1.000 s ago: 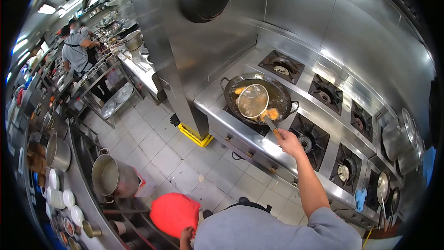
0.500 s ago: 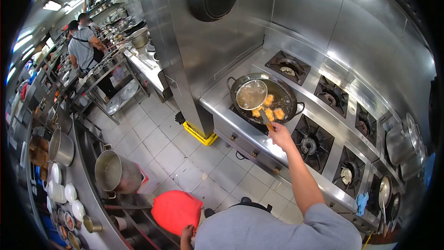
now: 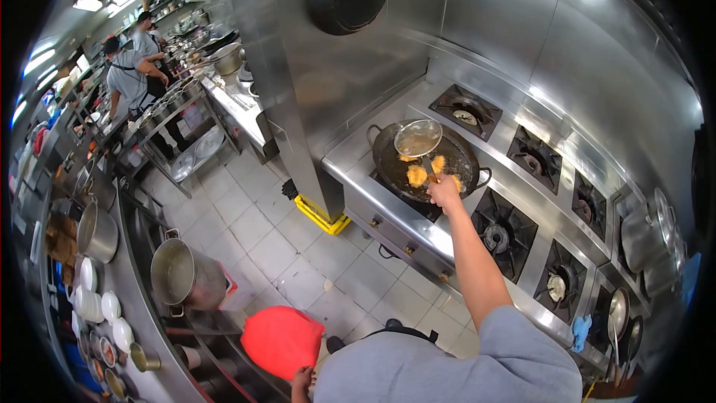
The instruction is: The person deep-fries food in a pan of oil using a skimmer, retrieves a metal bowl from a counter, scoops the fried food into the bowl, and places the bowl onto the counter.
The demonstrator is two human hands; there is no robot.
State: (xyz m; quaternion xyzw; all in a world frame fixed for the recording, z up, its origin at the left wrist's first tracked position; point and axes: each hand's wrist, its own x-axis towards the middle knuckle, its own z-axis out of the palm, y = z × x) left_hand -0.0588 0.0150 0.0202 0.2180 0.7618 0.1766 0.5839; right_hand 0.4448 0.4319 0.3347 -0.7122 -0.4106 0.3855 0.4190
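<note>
My right hand (image 3: 444, 191) is closed around the wooden handle of a round mesh skimmer (image 3: 419, 138). The skimmer's head is over the far side of a dark two-handled wok (image 3: 477, 158) on the stove. Several golden fried pieces (image 3: 417, 175) sit in the oil, near and partly behind the skimmer. Low in the view, my left hand (image 3: 302, 377) hangs beside a bright red, rounded, bag-like thing (image 3: 280, 342). Its fingers look curled, and whatever they may hold is hidden.
Several gas burners (image 3: 504, 233) line the steel stove (image 3: 400, 218). A tall pot (image 3: 188, 275) stands to the left, by a counter with white bowls (image 3: 110, 306). A yellow floor piece (image 3: 321, 218) lies at the pillar's foot. Two people (image 3: 133, 75) stand in the back.
My right hand and the skimmer have moved toward the far side of the wok. The fried pieces have shifted in the oil. My left hand stays low beside the red thing.
</note>
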